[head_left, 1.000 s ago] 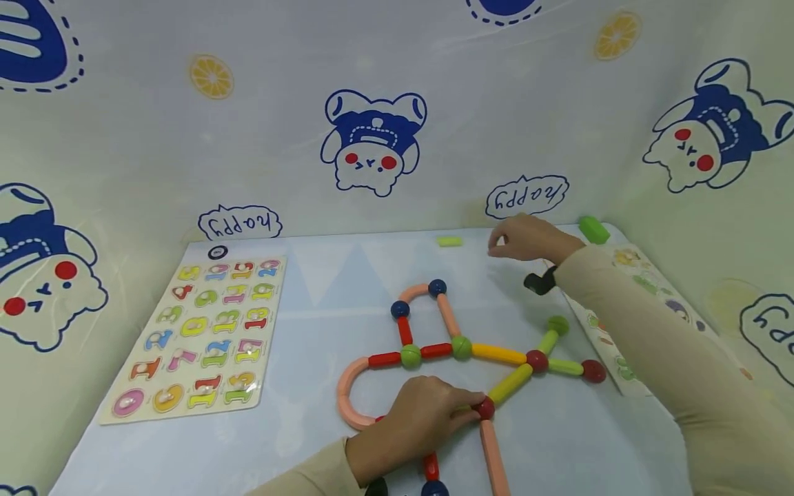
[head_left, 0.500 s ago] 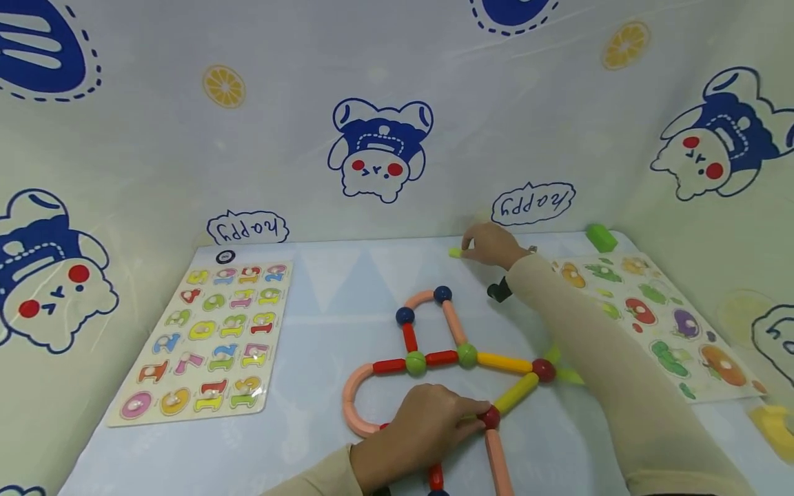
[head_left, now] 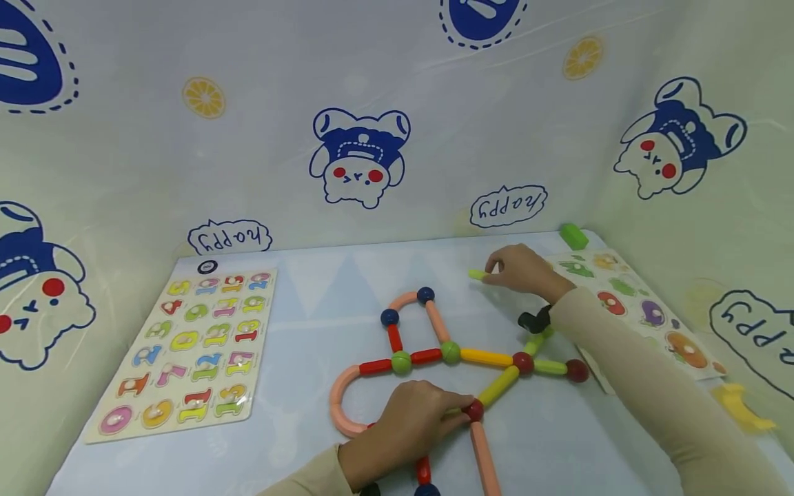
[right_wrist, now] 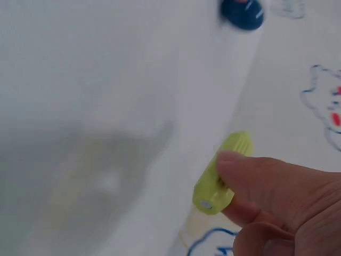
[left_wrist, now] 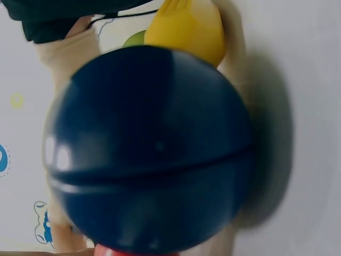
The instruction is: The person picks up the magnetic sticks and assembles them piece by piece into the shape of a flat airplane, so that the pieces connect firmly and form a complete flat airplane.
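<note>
Between thumb and fingers, my right hand (head_left: pixel 522 267) pinches a short light-green magnetic rod (right_wrist: pixel 222 176), held above the back of the table. My left hand (head_left: pixel 414 421) pinches a red ball (head_left: pixel 474 411) at a joint of the flat magnetic stick-and-ball figure. A yellow rod (head_left: pixel 499 386) and a long pink rod (head_left: pixel 485 458) meet that ball. Further along, an orange-yellow rod (head_left: pixel 486 357) runs to another red ball (head_left: pixel 523 363), which carries two light-green rods. The left hand covers part of the figure. A dark blue ball (left_wrist: pixel 149 144) fills most of the left wrist view.
At left lies a number puzzle board (head_left: pixel 186 351). A vegetable picture board (head_left: pixel 639 303) lies at right, partly under my right sleeve. A green block (head_left: pixel 573 236) sits at the back right corner, and a yellow curved piece (head_left: pixel 741 408) near the right edge.
My right hand reached left to the light-green rod at the back edge, took hold of it, and has drawn it back nearer and to the right. My left hand stays at the red ball.
</note>
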A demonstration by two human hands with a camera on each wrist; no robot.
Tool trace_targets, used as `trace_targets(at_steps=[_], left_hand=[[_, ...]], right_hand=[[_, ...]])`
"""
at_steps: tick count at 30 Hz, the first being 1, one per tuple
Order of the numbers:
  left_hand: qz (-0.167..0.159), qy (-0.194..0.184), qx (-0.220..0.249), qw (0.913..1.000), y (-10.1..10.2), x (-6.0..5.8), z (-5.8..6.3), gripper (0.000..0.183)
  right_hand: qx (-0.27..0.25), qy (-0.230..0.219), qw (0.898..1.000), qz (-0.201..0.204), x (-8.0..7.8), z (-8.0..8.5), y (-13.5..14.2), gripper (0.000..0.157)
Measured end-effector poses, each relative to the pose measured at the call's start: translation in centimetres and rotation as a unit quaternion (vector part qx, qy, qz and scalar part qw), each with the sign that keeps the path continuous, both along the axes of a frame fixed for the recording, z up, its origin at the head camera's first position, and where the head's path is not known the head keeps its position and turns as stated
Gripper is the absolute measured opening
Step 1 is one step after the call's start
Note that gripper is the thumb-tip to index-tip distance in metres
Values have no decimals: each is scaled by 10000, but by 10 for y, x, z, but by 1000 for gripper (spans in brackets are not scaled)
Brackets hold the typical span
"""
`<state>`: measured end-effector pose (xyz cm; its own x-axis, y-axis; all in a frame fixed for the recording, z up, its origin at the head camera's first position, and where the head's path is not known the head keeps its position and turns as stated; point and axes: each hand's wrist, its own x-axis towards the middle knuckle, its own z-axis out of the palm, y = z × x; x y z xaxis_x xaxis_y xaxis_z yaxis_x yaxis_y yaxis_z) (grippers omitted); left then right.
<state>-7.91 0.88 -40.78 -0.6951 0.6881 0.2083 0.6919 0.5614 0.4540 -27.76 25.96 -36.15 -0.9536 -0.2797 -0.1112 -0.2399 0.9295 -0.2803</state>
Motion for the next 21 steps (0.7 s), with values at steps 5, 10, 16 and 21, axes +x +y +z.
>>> trace_targets(at_steps=[5, 10, 16, 21], left_hand=[[21, -7, -63, 10000, 0, -1, 1, 29], [34, -88, -106, 9999, 1, -1, 3, 29], [49, -113, -77, 9999, 2, 0, 3, 30], [63, -116, -31, 9999, 4, 0, 1, 31]], right_hand=[[-363, 304, 9984, -294, 54, 3, 34, 26], [-708, 687, 9915, -849, 109, -6, 69, 28], [-860, 608, 9808, -1641, 159, -18, 90, 39], [-841, 673, 9752, -1931, 173, -25, 92, 39]])
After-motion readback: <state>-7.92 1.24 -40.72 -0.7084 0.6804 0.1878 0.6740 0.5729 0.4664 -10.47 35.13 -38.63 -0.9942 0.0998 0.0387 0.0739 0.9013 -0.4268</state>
